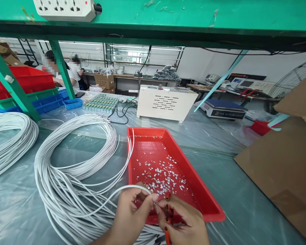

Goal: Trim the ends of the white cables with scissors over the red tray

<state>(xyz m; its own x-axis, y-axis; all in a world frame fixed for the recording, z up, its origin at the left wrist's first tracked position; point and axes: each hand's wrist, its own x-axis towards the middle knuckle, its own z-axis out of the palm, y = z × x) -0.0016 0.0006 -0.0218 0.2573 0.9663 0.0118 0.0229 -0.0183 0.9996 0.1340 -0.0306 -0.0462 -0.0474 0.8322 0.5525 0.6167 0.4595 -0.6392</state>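
Note:
A white cable [122,189] arches into my left hand [132,212], whose thumb and fingers pinch it near its end. My right hand [182,219] is closed round an orange-handled tool [167,214], and its thumb and forefinger meet the cable's end beside my left fingertips. The tool's working end is hidden. Both hands are over the near edge of a red tray [177,149], which holds scattered silvery scraps [163,178]. To the left lies a large coil of white cables [47,163], with a few ends resting on the tray's left rim.
Another cable coil [28,136] lies far left. Behind the tray stand a cream metal box [165,103], a scale [223,109] and green parts [100,103]. Cardboard [277,170] is at the right, a green shelf beam [153,15] overhead. Two people sit in the background.

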